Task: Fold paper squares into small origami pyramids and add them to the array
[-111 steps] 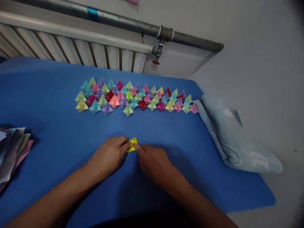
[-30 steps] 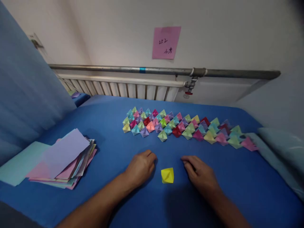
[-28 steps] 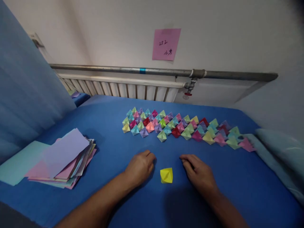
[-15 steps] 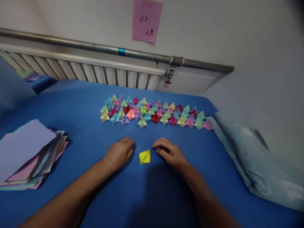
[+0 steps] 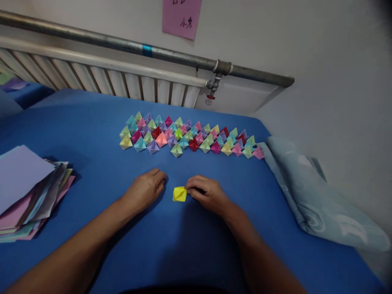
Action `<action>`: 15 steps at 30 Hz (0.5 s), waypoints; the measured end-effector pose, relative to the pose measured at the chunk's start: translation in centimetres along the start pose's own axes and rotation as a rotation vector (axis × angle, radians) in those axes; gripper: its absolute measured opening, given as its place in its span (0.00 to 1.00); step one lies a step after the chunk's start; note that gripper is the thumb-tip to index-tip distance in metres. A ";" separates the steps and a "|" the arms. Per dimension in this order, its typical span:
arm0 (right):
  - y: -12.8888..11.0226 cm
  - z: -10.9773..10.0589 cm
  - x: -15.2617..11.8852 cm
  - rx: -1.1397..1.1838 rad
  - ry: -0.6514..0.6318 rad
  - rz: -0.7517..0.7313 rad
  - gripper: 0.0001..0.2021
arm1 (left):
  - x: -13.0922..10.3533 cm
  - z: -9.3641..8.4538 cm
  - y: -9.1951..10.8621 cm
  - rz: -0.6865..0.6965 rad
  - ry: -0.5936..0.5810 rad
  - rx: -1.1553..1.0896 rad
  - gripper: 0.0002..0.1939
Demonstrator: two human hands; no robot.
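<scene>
A small yellow paper boat [image 5: 179, 194] sits on the blue surface in front of me. My right hand [image 5: 208, 193] pinches its right corner between thumb and forefinger. To the left of the boat, apart from it, my left hand [image 5: 145, 187] rests with its fingers curled in and nothing visible in them. Beyond both hands stand several rows of small folded paper boats [image 5: 161, 140] in many colours, packed close together.
A loose stack of coloured paper sheets [image 5: 24, 173] lies at the left. At the right is a folded grey-green blanket [image 5: 294, 183]. A white radiator [image 5: 116, 83], a metal pipe [image 5: 180, 56] and a red-handled valve [image 5: 210, 97] run along the back wall, below a pink note [image 5: 182, 18].
My right hand has closed in on the yellow paper boat and taken its right corner. The left hand stays beside it. The whole view has shifted slightly.
</scene>
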State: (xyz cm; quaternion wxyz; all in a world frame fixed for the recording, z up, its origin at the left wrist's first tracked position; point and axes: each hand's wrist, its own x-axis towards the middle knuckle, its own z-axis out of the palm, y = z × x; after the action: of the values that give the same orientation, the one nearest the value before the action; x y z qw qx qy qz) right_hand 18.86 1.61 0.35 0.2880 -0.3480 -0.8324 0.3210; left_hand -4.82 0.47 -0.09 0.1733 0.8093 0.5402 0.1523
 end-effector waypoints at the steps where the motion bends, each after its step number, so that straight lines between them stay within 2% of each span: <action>1: 0.1 0.1 0.0 -0.003 0.008 -0.017 0.08 | 0.0 0.0 -0.1 -0.003 -0.002 -0.002 0.11; 9: -0.5 0.8 -0.3 -0.010 0.066 -0.053 0.06 | 0.2 0.1 -0.4 -0.046 -0.028 -0.046 0.12; 12: -1.0 0.8 -0.4 0.031 0.041 -0.012 0.05 | 0.3 -0.4 -0.3 -0.089 -0.033 -0.091 0.13; 15: -0.6 0.8 -0.3 0.028 0.114 0.052 0.06 | 0.4 -1.3 -0.2 -0.163 -0.071 -0.149 0.13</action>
State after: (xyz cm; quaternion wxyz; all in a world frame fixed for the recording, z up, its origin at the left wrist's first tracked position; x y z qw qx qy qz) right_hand 18.18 0.78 0.22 0.3315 -0.3832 -0.8008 0.3195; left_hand -5.37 1.05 0.97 0.2640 0.7525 0.5848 0.1486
